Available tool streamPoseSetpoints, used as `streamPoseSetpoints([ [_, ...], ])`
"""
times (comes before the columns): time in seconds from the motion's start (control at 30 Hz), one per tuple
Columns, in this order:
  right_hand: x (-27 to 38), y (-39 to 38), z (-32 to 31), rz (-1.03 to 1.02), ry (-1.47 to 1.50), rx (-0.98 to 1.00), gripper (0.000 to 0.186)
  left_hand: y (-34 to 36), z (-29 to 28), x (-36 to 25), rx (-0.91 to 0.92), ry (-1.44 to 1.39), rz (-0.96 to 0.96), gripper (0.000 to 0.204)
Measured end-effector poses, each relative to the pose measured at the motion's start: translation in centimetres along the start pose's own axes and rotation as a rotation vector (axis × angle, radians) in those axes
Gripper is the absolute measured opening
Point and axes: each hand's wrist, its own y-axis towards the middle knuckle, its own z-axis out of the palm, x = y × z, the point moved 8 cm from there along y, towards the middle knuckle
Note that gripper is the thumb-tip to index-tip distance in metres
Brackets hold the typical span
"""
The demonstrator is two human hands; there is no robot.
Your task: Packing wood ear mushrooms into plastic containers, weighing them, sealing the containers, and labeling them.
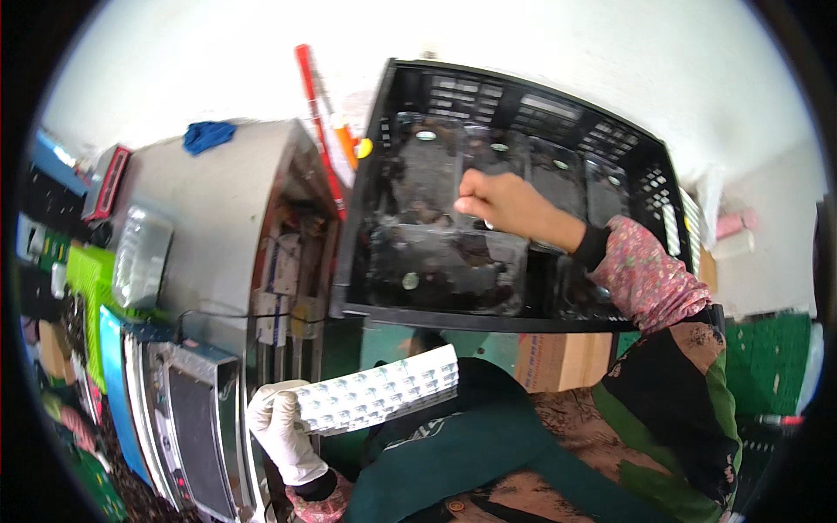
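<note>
My left hand (283, 427), in a white glove, pinches one end of a sheet of stickers (379, 392) with rows of small greenish prints. The sheet slants in front of my dark green apron (462, 453). Bare and curled closed, my right hand (506, 202) is over the black plastic crate (471, 322). Whatever its fingers may hold is hidden. Beneath it lie several clear plastic boxes, among them a front box (445, 279) and a back left box (423, 166), with dark contents. Small pale oval stickers (425, 136) show on several lids.
A metal cabinet (209, 200) stands left, bearing a blue cloth (207, 137) and a clear plastic container (142, 253). Before it is a machine with a dark panel (199, 436). A red pole (320, 131) leans by the crate; a cardboard box (562, 362) sits below.
</note>
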Motion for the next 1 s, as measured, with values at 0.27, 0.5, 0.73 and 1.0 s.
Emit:
streamPoseSetpoints([
  [0.27, -7.9, -15.2, -5.5, 0.334, 0.292, 0.392, 0.018, -0.2, 4.3, 0.3, 0.175, -0.076, -0.044, 0.022],
  [0.5, -9.6, -21.0, -4.1, 0.339, 0.224, 0.461, 0.02, -1.0, 7.2, -0.4, 0.231, -0.048, -0.011, 0.029],
  [0.73, -7.7, -20.4, -2.9, -0.086, -0.266, 0.412, 0.02, -1.4, 7.3, -0.1, 0.197, -0.036, -0.027, 0.021],
  [1.0, -4.9, -17.6, -9.1, 0.142, -0.039, -0.206, 0.011, -1.9, 7.1, -0.6, 0.216, 0.031, -0.046, 0.027],
])
